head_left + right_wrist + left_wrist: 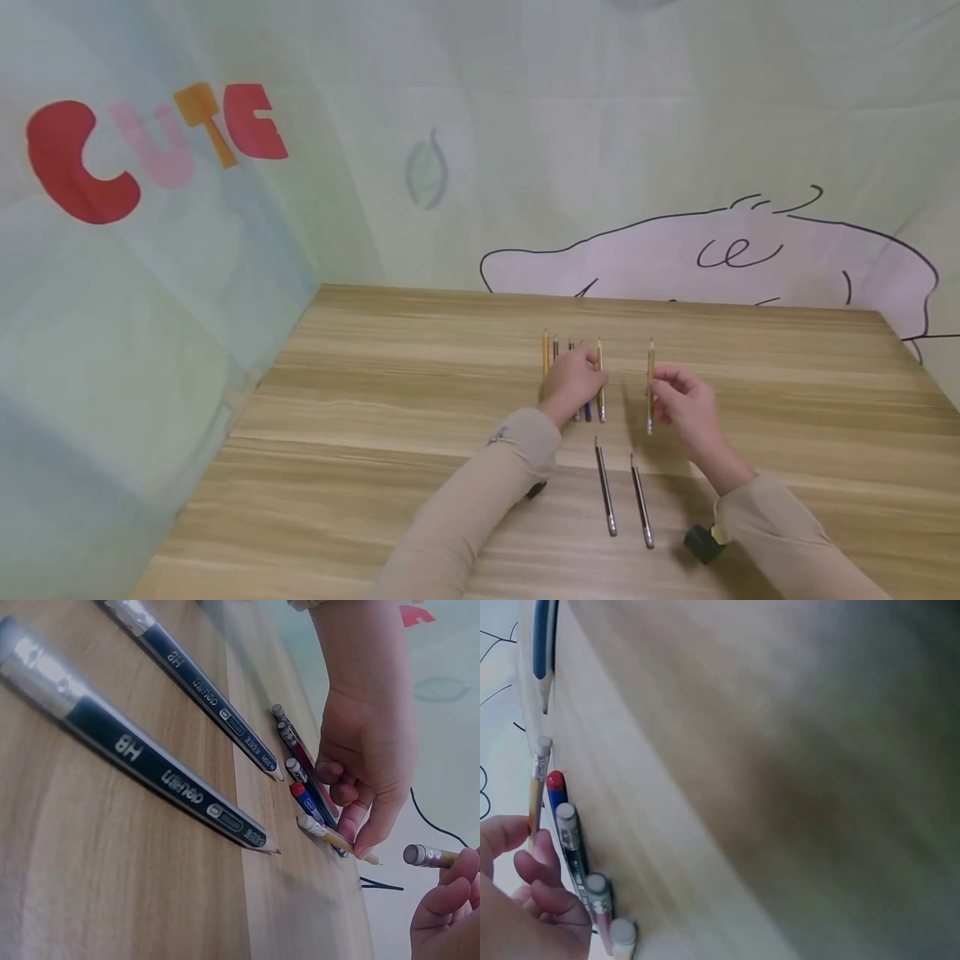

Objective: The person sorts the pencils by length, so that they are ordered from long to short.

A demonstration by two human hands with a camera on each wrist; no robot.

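Toward the back of the table my left hand [574, 379] pinches a yellow pencil [601, 383] at the right end of a row. In the right wrist view, the thumb and fingertips of this left hand [367, 765] meet near that pencil's point. Beside it lie a blue pencil with a red end [307, 801], dark and reddish pencils, and another yellow pencil [545, 350] at the row's left end. To the right, apart from the row, my right hand [686, 408] pinches a second yellow pencil [650, 392], its eraser toward me. The left hand partly covers the row.
Two dark pencils with silver ends, a left one [605, 487] and a right one [642, 504], lie nearer to me on the wooden table [337, 467]. A printed cloth [390, 133] hangs behind and on the left. A black device [703, 543] sits under the right wrist.
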